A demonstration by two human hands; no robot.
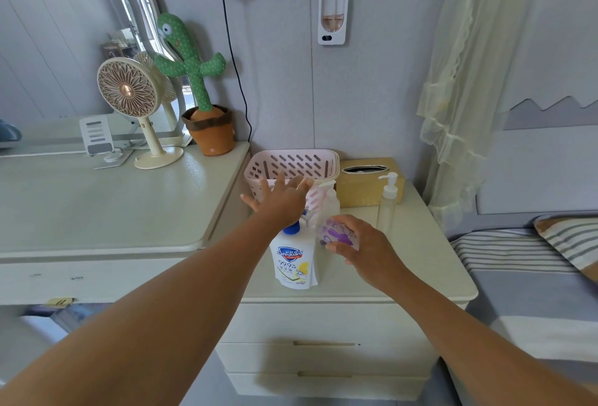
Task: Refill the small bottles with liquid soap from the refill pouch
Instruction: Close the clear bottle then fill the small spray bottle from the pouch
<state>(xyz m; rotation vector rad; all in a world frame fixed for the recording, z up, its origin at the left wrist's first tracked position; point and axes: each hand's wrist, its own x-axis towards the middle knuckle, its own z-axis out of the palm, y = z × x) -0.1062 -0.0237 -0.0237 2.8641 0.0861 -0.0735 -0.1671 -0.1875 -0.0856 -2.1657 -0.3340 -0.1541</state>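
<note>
Left hand: fingers straight and spread wide, palm down, holding nothing. It reaches over the near wall of the pink basket; whether it touches the basket cannot be told.

Right hand: fingers and thumb curled round a small clear bottle printed with a purple pattern, which is tilted and held above the desk.

Refill pouch: white, printed label. It stands upright on the desk just below the left wrist and just left of the right hand's fingertips. Its blue cap is on and sits right under the left wrist.

Second clear bottle: white pump top, between the two hands, against the basket's right corner; partly hidden.

Pump bottle: tall, pale, upright on the desk, beyond the right hand and slightly to its right.

Tissue box: gold, behind the pump bottle, just right of the basket.
</note>
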